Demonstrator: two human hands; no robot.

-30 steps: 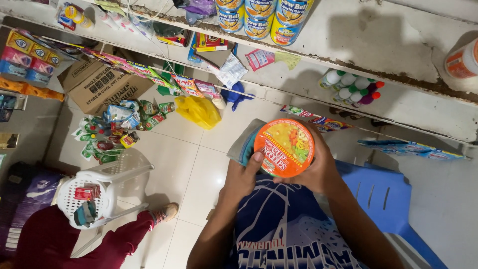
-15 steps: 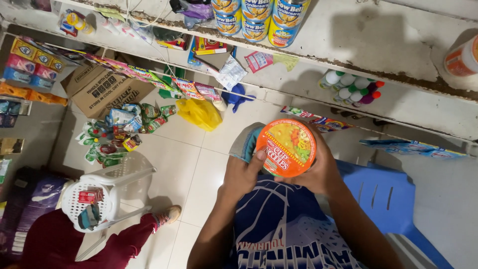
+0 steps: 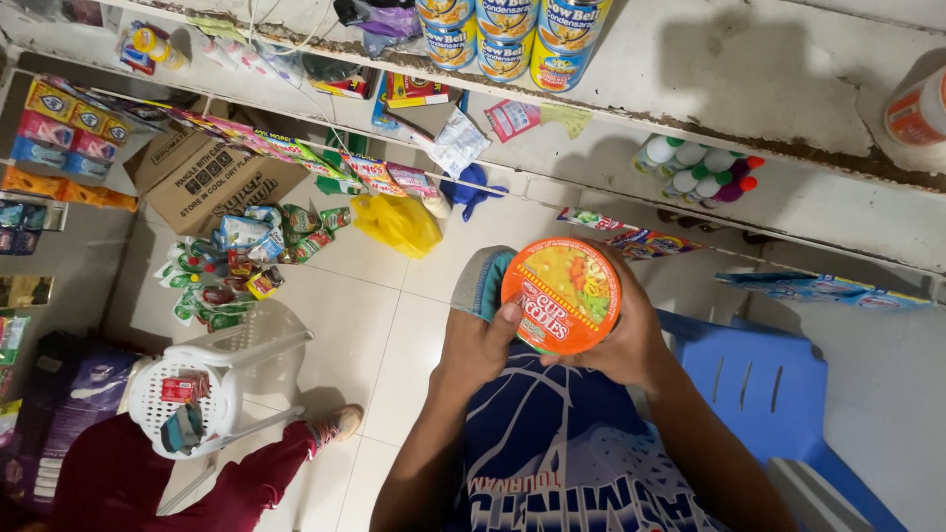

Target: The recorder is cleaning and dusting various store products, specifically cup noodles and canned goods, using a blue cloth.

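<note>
An orange instant noodle cup point(image 3: 561, 296), seen lid-on from above, is held between both hands in front of the person's chest, above a dark blue printed shirt point(image 3: 562, 443). The left hand point(image 3: 480, 345) is wrapped around the cup's left side, with its thumb pressed onto the lower left edge of the lid; the right hand point(image 3: 631, 340) is curled around the right side and underside, so that the cup is clasped from both flanks. A grey cloth point(image 3: 481, 281) is seen just behind the left hand, touching the cup's left edge. To the right of the person a blue plastic chair point(image 3: 778, 394) is placed. Below, on the pale tiled floor point(image 3: 374, 325), a yellow plastic bag point(image 3: 397, 223), a cardboard box point(image 3: 212, 175) and a heap of small green snack packets point(image 3: 236, 261) are spread. A white plastic chair point(image 3: 212, 379) holding small items is set at lower left, beside another person's leg in dark red trousers point(image 3: 187, 483). Above, blue-labelled cans point(image 3: 507, 34) and small bottles with coloured caps point(image 3: 700, 172) are stacked on shelves.
</note>
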